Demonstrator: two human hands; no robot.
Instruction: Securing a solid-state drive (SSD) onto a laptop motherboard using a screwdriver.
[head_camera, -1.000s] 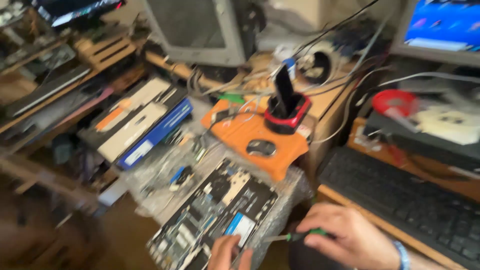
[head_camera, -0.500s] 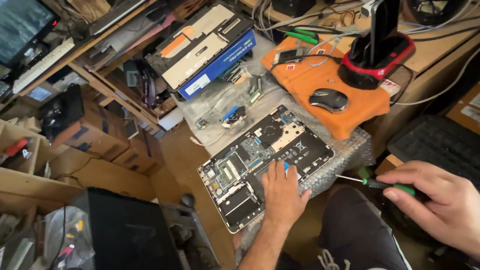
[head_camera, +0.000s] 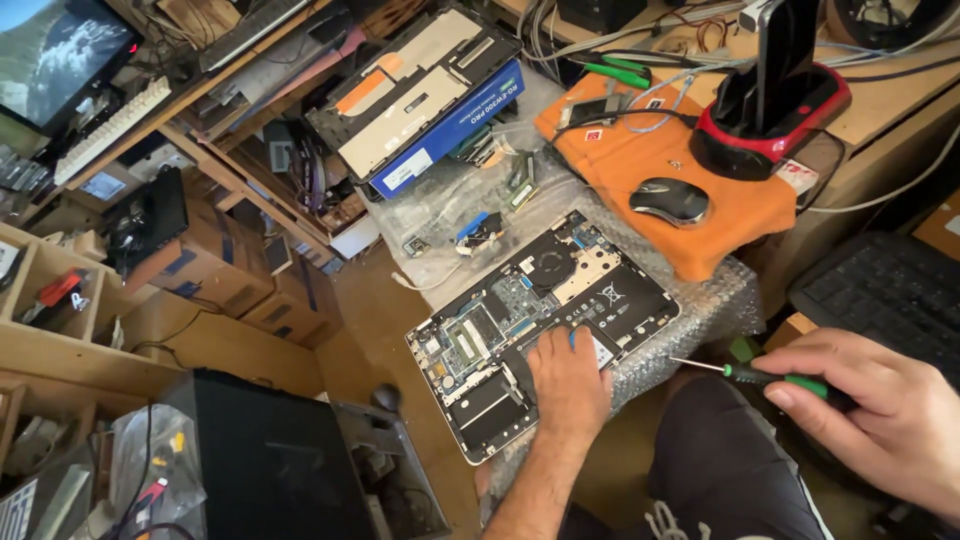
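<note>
Head camera, looking down: a person's left hand (head_camera: 567, 385) lies flat, fingers (head_camera: 548, 340) spread and released, on the exposed innards of an opened laptop (head_camera: 545, 320), gripping nothing. The laptop rests bottom-up on a sheet of bubble wrap (head_camera: 690, 320), tilted diagonally across the frame, its fan, circuit boards and black battery in plain sight. The right hand (head_camera: 880, 420), at the lower right and well apart from the laptop, has its fingers clenched around the green-and-black handle of a slim screwdriver (head_camera: 750, 373), whose metal tip points left toward the laptop's near edge without touching it. Beyond the laptop, an orange pad (head_camera: 640, 160) carries a grey computer mouse (head_camera: 670, 200) and a red-and-black docking stand (head_camera: 770, 110), set on a cluttered wooden tabletop (head_camera: 890, 100) strung with cables. A black keyboard (head_camera: 890, 290) sits just above the right hand. To the upper left, a second dismantled laptop (head_camera: 420, 85) lies on a blue box, and a dark computer tower (head_camera: 260, 460) stands on the floor at lower left.
</note>
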